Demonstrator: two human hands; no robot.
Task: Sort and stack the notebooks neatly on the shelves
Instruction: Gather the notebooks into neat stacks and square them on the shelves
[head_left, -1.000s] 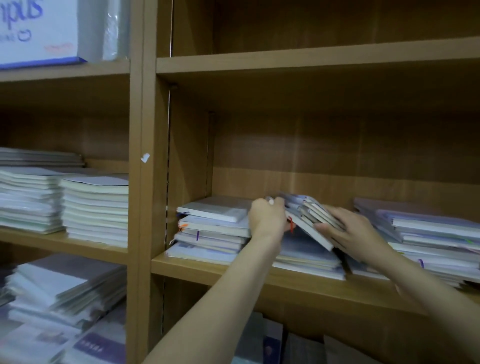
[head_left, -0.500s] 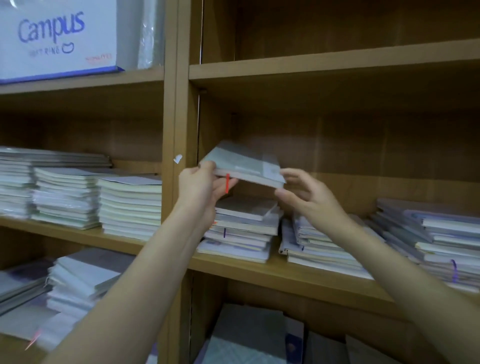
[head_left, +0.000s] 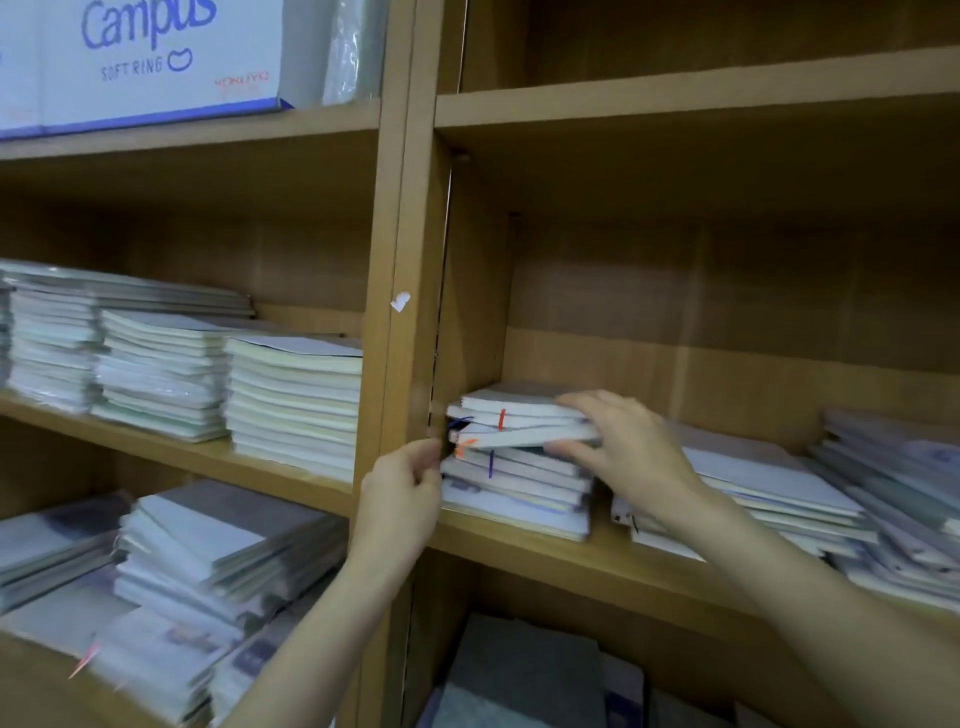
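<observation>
Mid-frame, the notebook stack sits at the left end of the wooden shelf. Right hand pinches the top few books, thumb under, fingers on top. Left hand w/ fingers curled at the stack's left edge; can't tell if it's gripping

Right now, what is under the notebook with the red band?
Under the red-band notebook lies a stack of more notebooks, one with a purple band, resting on the shelf. The right hand covers the stack's right edge.
</observation>
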